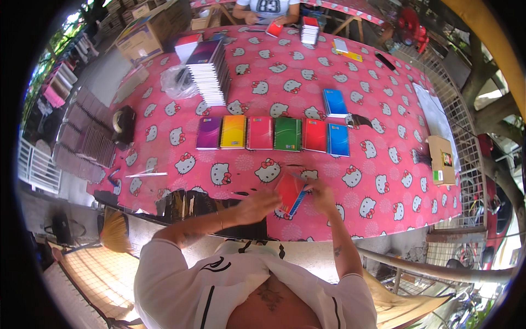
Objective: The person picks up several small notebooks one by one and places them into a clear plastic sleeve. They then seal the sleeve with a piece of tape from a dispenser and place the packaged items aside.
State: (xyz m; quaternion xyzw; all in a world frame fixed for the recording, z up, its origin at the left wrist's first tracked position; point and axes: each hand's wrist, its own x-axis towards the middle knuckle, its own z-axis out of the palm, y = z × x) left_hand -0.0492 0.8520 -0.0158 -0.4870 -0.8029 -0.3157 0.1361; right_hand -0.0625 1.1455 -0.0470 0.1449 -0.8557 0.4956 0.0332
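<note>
- Head view: six spiral notebooks lie side by side on the tabletop [312,230], purple [208,132], yellow [233,131], pink [259,133], green [287,134], red [315,135] and blue [338,140]; that row looks complete.
- Nearer the person, a held red notebook [289,192] overlaps a held blue notebook [300,202], both tilted; this pair looks unfinished, being in hand.
- Left hand [259,206]: its grip is closed on the red one's left edge.
- Right hand [320,196]: its fingers meet the blue one's upper corner; blur hides whether that grip is closed.
- Apparently left to handle: a tall purple-topped stack [211,82] and another blue notebook [334,102] beyond the row.
</note>
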